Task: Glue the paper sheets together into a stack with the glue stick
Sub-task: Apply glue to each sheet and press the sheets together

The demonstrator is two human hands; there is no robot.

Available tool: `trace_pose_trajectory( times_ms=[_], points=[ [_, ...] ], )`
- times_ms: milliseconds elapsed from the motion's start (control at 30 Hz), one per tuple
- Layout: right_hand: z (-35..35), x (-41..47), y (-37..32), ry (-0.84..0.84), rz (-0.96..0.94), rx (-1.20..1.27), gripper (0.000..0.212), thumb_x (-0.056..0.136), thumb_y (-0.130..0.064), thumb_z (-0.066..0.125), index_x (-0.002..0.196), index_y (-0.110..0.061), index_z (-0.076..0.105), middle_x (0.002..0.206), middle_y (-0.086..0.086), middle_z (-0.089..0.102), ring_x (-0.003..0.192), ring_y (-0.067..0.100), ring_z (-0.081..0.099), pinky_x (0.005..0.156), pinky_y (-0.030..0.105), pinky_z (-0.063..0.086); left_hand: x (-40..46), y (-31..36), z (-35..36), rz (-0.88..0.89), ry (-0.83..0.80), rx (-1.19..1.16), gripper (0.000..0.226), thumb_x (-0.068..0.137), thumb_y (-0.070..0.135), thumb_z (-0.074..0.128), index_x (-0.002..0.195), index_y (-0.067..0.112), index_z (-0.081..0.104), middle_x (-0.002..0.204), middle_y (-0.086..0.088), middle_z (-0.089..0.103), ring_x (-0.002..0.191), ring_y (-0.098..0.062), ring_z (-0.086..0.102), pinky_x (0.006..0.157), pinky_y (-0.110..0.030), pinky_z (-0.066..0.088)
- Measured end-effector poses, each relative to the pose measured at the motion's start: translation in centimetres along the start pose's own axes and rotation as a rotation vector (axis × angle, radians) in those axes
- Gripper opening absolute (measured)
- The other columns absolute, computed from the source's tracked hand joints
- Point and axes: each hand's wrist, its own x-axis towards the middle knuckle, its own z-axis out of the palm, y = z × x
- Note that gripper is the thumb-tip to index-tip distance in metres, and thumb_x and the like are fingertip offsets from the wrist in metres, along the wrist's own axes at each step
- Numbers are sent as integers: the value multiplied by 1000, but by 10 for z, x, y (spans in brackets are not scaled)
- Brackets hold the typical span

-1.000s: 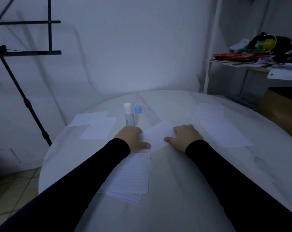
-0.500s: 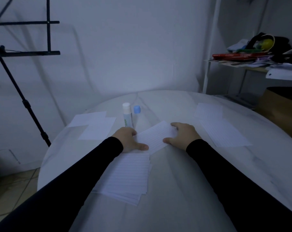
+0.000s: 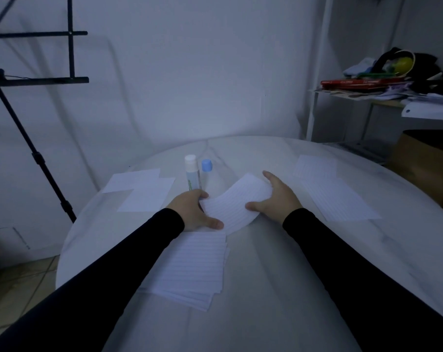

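A lined paper sheet point(image 3: 236, 203) bows upward in the middle of the round white table point(image 3: 278, 275). My left hand point(image 3: 193, 210) grips its left end, thumb on top. My right hand point(image 3: 278, 196) holds its right end, fingers curled over the far edge. Just behind my left hand stands the uncapped glue stick point(image 3: 192, 174), with its blue cap point(image 3: 206, 165) beside it. A fanned stack of lined sheets point(image 3: 197, 268) lies under my left forearm. More lined sheets point(image 3: 334, 194) lie at the right, and plain sheets point(image 3: 143, 190) at the left.
A black music stand point(image 3: 37, 153) rises beside the table's left edge. A white shelf point(image 3: 367, 95) piled with books and clutter stands at the back right, with a brown box point(image 3: 423, 163) below it. The wall is close behind the table.
The sheet lay flat under both hands; now both hands have lifted and bent it into an arch. My right hand's fingers have spread out along the sheet's far edge.
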Motion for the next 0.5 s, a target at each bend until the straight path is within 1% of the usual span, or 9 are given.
trace_pose_trajectory(
  times_ms=[67, 133, 167, 233, 333, 367, 433, 467, 500],
  points=[
    [0, 3, 2, 62, 6, 6, 75, 77, -27, 74, 142, -18, 38, 142, 6, 46, 127, 23, 45, 109, 35, 34, -2, 0, -2, 10, 20, 35, 82, 60, 46, 86, 131, 20, 52, 125, 2, 54, 101, -12, 49, 88, -21, 36],
    [0, 4, 4, 129, 36, -41, 60, 83, -32, 65, 139, -20, 45, 136, 4, 52, 122, 23, 50, 108, 40, 35, -3, 1, -4, 32, 47, 86, 82, 58, 48, 86, 129, 22, 55, 126, 3, 52, 106, -13, 51, 89, -22, 37],
    [-1, 4, 5, 141, 53, -88, 56, 85, -33, 62, 138, -23, 46, 133, 3, 55, 121, 22, 51, 108, 41, 34, -5, 3, -5, 46, 62, 122, 82, 57, 49, 86, 129, 23, 54, 126, 3, 51, 109, -14, 51, 91, -23, 38],
    [-5, 2, 3, 125, 79, -212, 57, 84, -33, 60, 138, -26, 43, 130, 0, 57, 121, 21, 51, 108, 40, 30, -7, 9, -7, 91, 99, 203, 80, 61, 45, 85, 131, 23, 53, 127, 1, 48, 114, -17, 49, 96, -27, 40],
    [-9, -5, -2, 75, 107, -484, 66, 80, -31, 57, 142, -29, 35, 136, -2, 52, 125, 22, 47, 105, 39, 23, -7, 21, -3, 202, 163, 293, 72, 73, 35, 79, 136, 21, 48, 138, 2, 45, 125, -19, 44, 104, -30, 37],
    [-9, -7, -4, 53, 120, -572, 67, 79, -31, 56, 142, -29, 35, 137, -1, 51, 125, 24, 46, 104, 39, 23, -6, 25, 1, 241, 158, 302, 67, 78, 34, 75, 138, 21, 47, 142, 2, 45, 129, -18, 42, 107, -30, 34],
    [-9, -12, -10, 31, 144, -705, 63, 76, -33, 56, 138, -28, 40, 135, 3, 49, 125, 27, 43, 102, 40, 25, -4, 36, 10, 283, 85, 300, 56, 87, 37, 64, 138, 20, 48, 143, 0, 47, 132, -18, 42, 109, -28, 31],
    [-9, -13, -13, 40, 128, -748, 62, 75, -34, 57, 135, -27, 42, 135, 5, 46, 125, 27, 40, 101, 41, 27, -4, 41, 15, 289, 44, 309, 51, 90, 38, 60, 136, 20, 50, 142, -2, 49, 131, -20, 43, 108, -27, 31],
    [-9, -14, -14, 50, 74, -770, 62, 75, -35, 58, 135, -27, 43, 136, 5, 43, 127, 27, 37, 101, 42, 27, -3, 45, 18, 292, 17, 329, 47, 91, 38, 57, 134, 19, 54, 139, -3, 52, 129, -21, 45, 106, -28, 33]
  ],
)
